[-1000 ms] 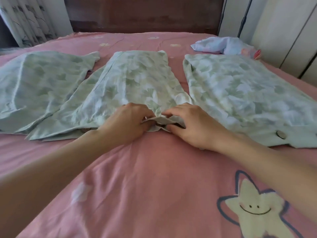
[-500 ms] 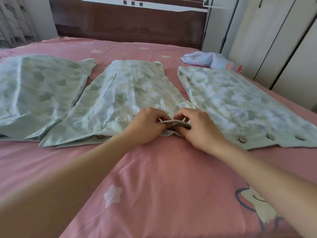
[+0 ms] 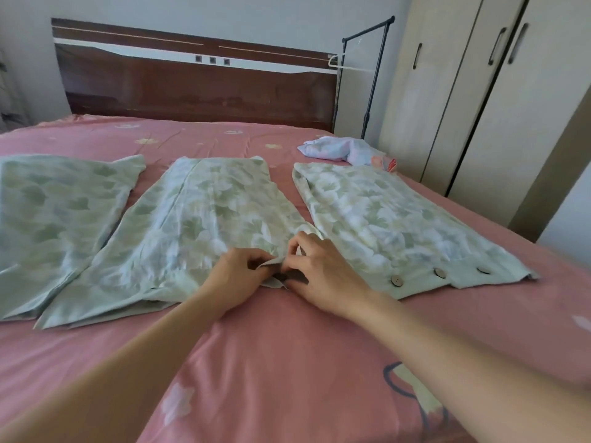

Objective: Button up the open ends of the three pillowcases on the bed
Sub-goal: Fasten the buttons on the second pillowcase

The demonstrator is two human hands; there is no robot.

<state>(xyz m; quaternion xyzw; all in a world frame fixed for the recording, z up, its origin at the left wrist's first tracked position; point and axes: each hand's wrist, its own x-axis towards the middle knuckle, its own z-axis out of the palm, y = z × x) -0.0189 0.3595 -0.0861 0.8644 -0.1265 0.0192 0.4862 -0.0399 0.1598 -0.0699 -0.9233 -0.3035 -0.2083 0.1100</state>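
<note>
We count three pillowcases side by side across the bed point(image 3: 287, 362): the left case point(image 3: 54, 219), the middle case point(image 3: 198, 225) and the right case point(image 3: 383, 219). Both our hands work at the middle case's near right corner, toward the bed's near edge. Our left hand point(image 3: 233, 282) pinches the hem with curled fingers; our right hand point(image 3: 323, 273) pinches it too. Three buttons point(image 3: 396, 280) show along the right case's near edge. One crumpled cloth point(image 3: 345, 150) lies near the bed's far right corner.
</note>
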